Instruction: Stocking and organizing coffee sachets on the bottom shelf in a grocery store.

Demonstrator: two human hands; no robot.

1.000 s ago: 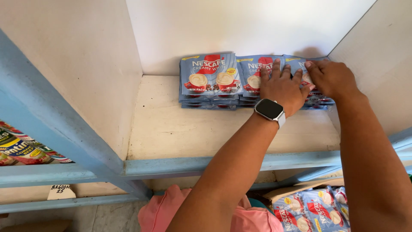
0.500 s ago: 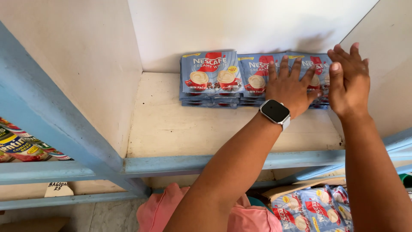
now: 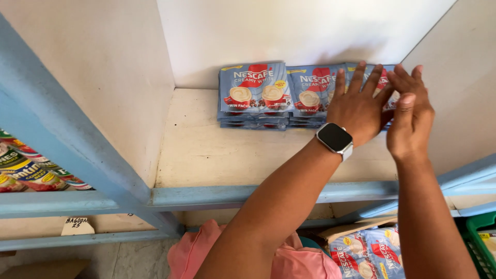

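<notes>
Left hand (image 3: 358, 108) lies flat, fingers spread, on the blue sachet stacks (image 3: 256, 95) at the back of the white shelf (image 3: 206, 150); no grip closed on anything. Right hand (image 3: 411, 116) stands edge-up just beside the right end of the stacks, open, holding nothing, near the side wall (image 3: 460, 82). Smartwatch (image 3: 335, 138) on left wrist. Blue shelf rail (image 3: 222, 195) crosses in front. Below: more sachets in a box (image 3: 369, 253), pink cloth (image 3: 196, 253), green crate (image 3: 478, 240). Cans (image 3: 26, 173) on the left.
</notes>
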